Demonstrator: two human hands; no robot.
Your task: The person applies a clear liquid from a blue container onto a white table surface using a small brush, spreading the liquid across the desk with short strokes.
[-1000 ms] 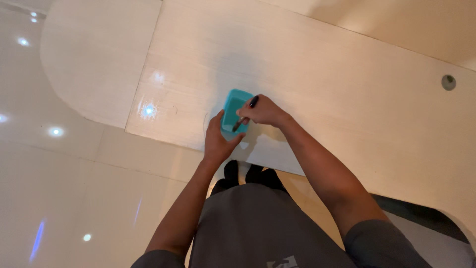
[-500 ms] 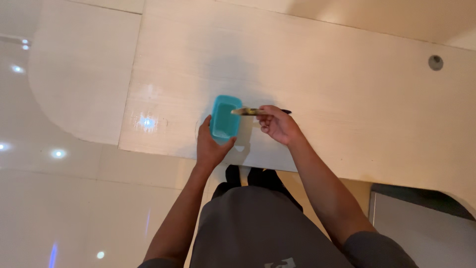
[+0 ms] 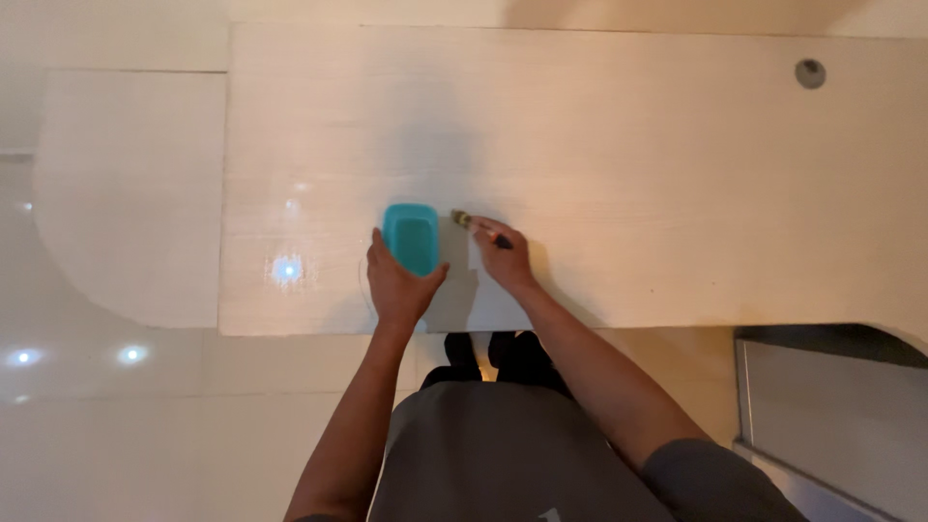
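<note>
- Since the earlier frames, the brush (image 3: pixel 480 228) has come out of the tub (image 3: pixel 411 238) and gone down to the desk (image 3: pixel 628 174) just right of it; before, the bristles were in or over the tub.
- The right hand (image 3: pixel 505 259) has dropped from above the tub to the desk surface and turned its back up.
- The left hand (image 3: pixel 396 285) stayed on the tub's near end throughout.
- Left hand now: wrapped around the near end of the teal tub, thumb on the right side, fingers on the left, steadying it on the desk.
- Right hand now: pinching the dark handle of the brush, with the pale bristle end pointing up and left, close to the tub's far right corner; whether the bristles touch the desk cannot be told.
- The tub is a small, open, rectangular box standing upright near the desk's front edge, left of centre.
- The desk is pale wood grain with a round grey grommet (image 3: pixel 810 72) at the far right.
- Glossy floor tiles (image 3: pixel 116 425) lie to the left and below, showing light spots.
</note>
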